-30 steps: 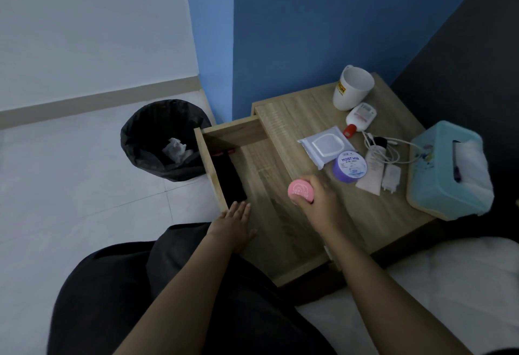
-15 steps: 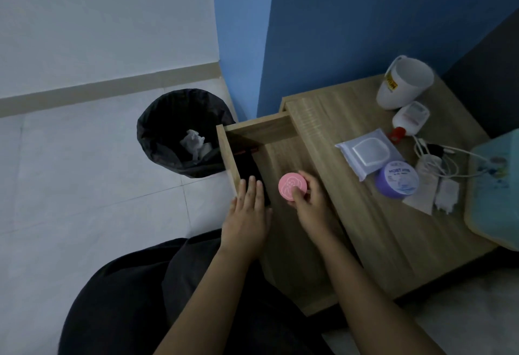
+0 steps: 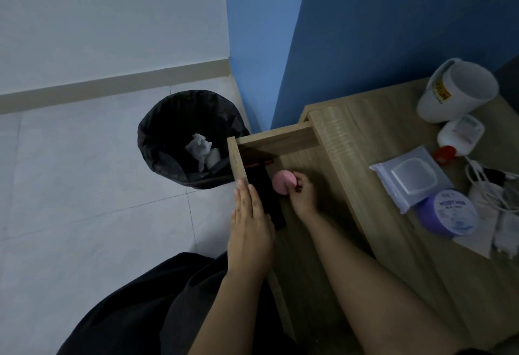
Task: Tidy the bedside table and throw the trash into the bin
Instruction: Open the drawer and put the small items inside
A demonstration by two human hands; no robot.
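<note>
Right hand [image 3: 302, 196] pinching a small pink jar [image 3: 284, 182] low inside the open drawer [image 3: 276, 137] of the bedside table [image 3: 373, 130]; left hand [image 3: 250, 231] lies flat, fingers extended and holding nothing, along the drawer's front edge. Released on its side, the round jar could roll against the dark flat item [image 3: 266, 194] beside it. Crumpled paper already lies in the bin [image 3: 174, 118].

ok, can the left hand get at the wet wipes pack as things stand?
Probably not directly: the left hand rests on the drawer front, and the right forearm crosses between it and the wet wipes pack.
</note>
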